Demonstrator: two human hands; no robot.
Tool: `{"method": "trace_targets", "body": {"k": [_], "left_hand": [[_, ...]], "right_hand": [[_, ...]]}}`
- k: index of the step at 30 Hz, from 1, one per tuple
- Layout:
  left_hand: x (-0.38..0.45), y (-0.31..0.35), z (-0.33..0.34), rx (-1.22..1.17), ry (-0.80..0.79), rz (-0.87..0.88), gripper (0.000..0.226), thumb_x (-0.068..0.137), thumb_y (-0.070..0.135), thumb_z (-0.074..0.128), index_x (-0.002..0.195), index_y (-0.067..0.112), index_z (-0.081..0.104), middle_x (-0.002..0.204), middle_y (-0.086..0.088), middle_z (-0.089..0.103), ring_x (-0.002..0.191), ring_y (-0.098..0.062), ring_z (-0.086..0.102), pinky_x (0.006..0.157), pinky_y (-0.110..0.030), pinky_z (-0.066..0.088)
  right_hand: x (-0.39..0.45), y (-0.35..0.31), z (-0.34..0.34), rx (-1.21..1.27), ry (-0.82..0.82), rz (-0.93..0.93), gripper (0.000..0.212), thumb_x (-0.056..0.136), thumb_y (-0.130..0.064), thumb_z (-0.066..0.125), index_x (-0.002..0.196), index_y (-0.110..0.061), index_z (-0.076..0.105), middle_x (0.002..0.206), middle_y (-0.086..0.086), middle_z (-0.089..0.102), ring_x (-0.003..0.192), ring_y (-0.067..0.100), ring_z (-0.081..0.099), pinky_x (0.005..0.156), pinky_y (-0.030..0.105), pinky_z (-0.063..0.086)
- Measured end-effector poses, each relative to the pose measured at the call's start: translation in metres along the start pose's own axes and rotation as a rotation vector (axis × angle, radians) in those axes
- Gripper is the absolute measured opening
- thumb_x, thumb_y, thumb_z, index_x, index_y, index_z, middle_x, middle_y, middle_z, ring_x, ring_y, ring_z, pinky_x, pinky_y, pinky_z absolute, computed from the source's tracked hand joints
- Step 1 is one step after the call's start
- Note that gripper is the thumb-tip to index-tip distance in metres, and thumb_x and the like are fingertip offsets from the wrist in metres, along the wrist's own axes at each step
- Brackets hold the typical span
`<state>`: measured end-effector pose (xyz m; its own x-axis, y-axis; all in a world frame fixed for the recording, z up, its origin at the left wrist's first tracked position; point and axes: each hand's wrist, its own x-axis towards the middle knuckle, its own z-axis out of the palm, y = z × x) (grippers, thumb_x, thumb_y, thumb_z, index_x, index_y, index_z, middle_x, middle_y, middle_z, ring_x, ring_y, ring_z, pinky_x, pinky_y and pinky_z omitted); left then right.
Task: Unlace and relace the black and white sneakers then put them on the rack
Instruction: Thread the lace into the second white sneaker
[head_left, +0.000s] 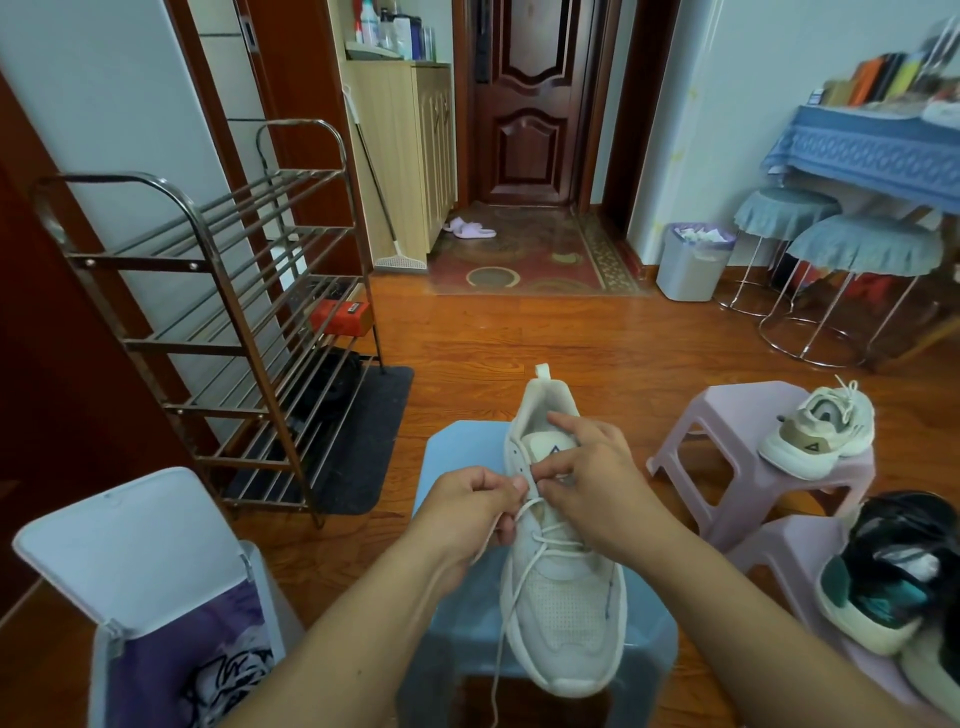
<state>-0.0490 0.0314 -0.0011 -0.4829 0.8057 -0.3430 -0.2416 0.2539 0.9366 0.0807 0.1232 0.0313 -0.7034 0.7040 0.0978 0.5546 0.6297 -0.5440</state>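
A white sneaker (563, 613) lies on a light blue stool (457, 452), toe toward me. My left hand (475, 506) pinches a white lace (511, 587) at the shoe's left eyelets. My right hand (597, 473) pinches the lace near the tongue, with its index finger stretched over the shoe's opening. A loose lace end hangs down past the stool's front. The black and white sneakers (893, 577) with teal trim sit on a lilac stool (795, 540) at the right edge. The metal shoe rack (218, 312) stands at the left.
A second white sneaker (818, 428) rests on another lilac stool (727, 415). An open-lidded bin (156, 597) stands at lower left. A dark mat (358, 441) lies under the rack. Round stools (862, 249), a waste bin (693, 262) and a blue-clothed table (872, 150) are at far right.
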Motion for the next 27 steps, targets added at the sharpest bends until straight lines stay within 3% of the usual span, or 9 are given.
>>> {"method": "trace_targets", "body": {"k": [5, 11, 17, 22, 25, 27], "left_hand": [[-0.007, -0.008, 0.009, 0.032, 0.113, 0.065, 0.023, 0.095, 0.020, 0.071, 0.078, 0.007, 0.065, 0.059, -0.004, 0.059, 0.050, -0.011, 0.051, 0.053, -0.023, 0.048], [-0.010, -0.012, 0.019, 0.225, 0.294, 0.146, 0.029, 0.094, 0.030, 0.071, 0.076, 0.008, 0.066, 0.059, 0.001, 0.063, 0.058, -0.014, 0.057, 0.065, -0.036, 0.053], [-0.008, -0.010, 0.016, -0.013, 0.196, -0.021, 0.027, 0.097, 0.025, 0.069, 0.079, 0.005, 0.062, 0.055, -0.003, 0.059, 0.047, -0.015, 0.049, 0.052, -0.028, 0.044], [-0.011, -0.014, 0.032, 0.119, 0.385, 0.073, 0.033, 0.098, 0.032, 0.066, 0.082, 0.003, 0.067, 0.070, -0.007, 0.069, 0.064, -0.019, 0.062, 0.067, -0.039, 0.054], [-0.012, -0.017, 0.037, -0.063, 0.367, 0.012, 0.029, 0.097, 0.032, 0.068, 0.083, 0.006, 0.065, 0.079, -0.015, 0.075, 0.080, -0.033, 0.073, 0.079, -0.051, 0.061], [-0.013, -0.016, 0.037, -0.168, 0.326, -0.034, 0.027, 0.097, 0.029, 0.068, 0.084, 0.006, 0.064, 0.072, -0.011, 0.073, 0.070, -0.031, 0.072, 0.073, -0.046, 0.061]], "right_hand": [[0.000, 0.001, 0.001, -0.016, -0.004, -0.022, 0.017, 0.095, -0.023, 0.067, 0.106, -0.026, 0.079, 0.159, -0.011, 0.031, 0.146, 0.013, 0.014, 0.104, 0.013, 0.005], [0.001, 0.003, 0.007, -0.025, 0.011, -0.042, 0.015, 0.094, -0.022, 0.068, 0.103, -0.025, 0.080, 0.158, -0.008, 0.034, 0.146, 0.015, 0.015, 0.107, 0.015, 0.007], [0.001, 0.003, 0.007, -0.007, 0.011, -0.034, 0.016, 0.094, -0.021, 0.066, 0.101, -0.025, 0.080, 0.158, -0.009, 0.035, 0.146, 0.014, 0.016, 0.108, 0.016, 0.007], [0.001, 0.001, 0.012, -0.032, 0.024, -0.045, 0.017, 0.094, -0.019, 0.064, 0.100, -0.024, 0.080, 0.157, -0.008, 0.035, 0.146, 0.015, 0.016, 0.108, 0.017, 0.008], [0.002, 0.001, 0.013, -0.026, 0.024, -0.040, 0.017, 0.095, -0.019, 0.064, 0.100, -0.024, 0.079, 0.157, -0.009, 0.035, 0.146, 0.015, 0.016, 0.109, 0.017, 0.007], [0.002, 0.002, 0.012, -0.019, 0.020, -0.041, 0.015, 0.094, -0.020, 0.065, 0.100, -0.025, 0.079, 0.157, -0.009, 0.035, 0.146, 0.015, 0.017, 0.110, 0.018, 0.007]]}}
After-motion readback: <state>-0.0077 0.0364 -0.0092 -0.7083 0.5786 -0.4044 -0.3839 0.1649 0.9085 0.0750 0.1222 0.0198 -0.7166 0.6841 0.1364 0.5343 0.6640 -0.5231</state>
